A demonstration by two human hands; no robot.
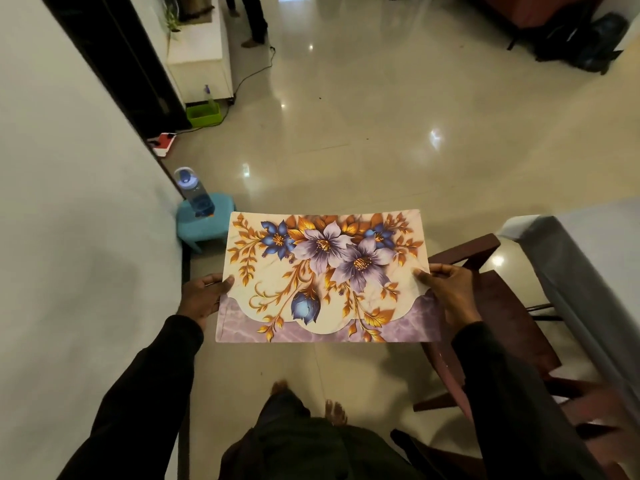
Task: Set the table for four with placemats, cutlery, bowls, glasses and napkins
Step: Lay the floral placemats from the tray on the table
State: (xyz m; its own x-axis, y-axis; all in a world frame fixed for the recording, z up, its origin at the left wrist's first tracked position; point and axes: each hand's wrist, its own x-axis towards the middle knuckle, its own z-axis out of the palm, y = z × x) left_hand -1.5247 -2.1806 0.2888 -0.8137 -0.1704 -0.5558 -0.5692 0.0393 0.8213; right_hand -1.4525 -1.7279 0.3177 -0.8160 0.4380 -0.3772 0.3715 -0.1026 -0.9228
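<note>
Head view, nearest: the person's dark-clothed legs fill the bottom edge, with bare feet (334, 412) on the floor (346, 150).
Left hand (202, 296): it grasps the left short edge of the placemat (325, 278), thumb on top and the rest tucked under.
Right hand (446, 292): it pinches the right short edge the same way. From my station I see its fingers (420, 273) pressed onto the printed face.
Placemat position: it is held nearly flat in the air between both hands, above the floor and not on anything.
Desk (588, 271): it sits off to the right under a grey cover, behind a dark wooden chair (502, 306). I see no setting on the part in view.
Materials: the placemat is a thin rectangular sheet, smooth and faintly glossy. It is printed with purple and blue flowers and gold leaves, with a scalloped lilac band along the near edge. The floor is polished, reflective tile.
Left side: a clear bottle (195, 192) stands on a blue plastic stool (204, 223) by the wall.
Risk, my judgement: the sheet looks limp, so an edge-only grip could let it sag or slip. The chair stands between the person and the desk, and the placemat hides the feet's path, so a swing to the right could clip the chair.
</note>
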